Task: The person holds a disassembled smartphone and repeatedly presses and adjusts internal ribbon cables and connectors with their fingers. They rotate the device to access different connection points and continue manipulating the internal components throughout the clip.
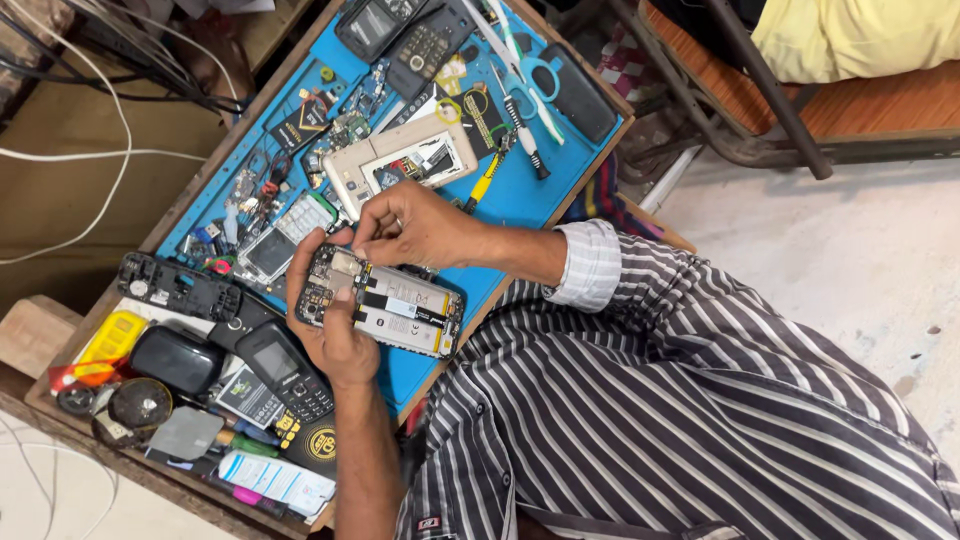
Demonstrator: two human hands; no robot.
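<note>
Over the blue mat (540,195) of the tabletop (45,345), seen from the head camera, an opened smartphone (385,303) with its back cover off is held just above the mat's near edge. It is gripped at its camera end by the left hand (328,318), whose fingers are curled round the phone's edge and whose thumb is laid across the exposed board. The right hand (408,226) is brought down on the same end from above, its fingertips pressed together in a pinch at the phone's upper corner; whether something small is held between them cannot be told. A gold phone back shell (405,162) is laid on the mat just beyond the right hand. A yellow-handled screwdriver (485,180) is seen beside that shell, and scissors with pale blue handles (528,75) lie further up the mat. A black keypad phone (283,368) rests near the left wrist, with a dark phone frame (178,286) and a yellow case (112,338) placed further left. A striped shirt sleeve (592,264) is rolled at the right wrist.
</note>
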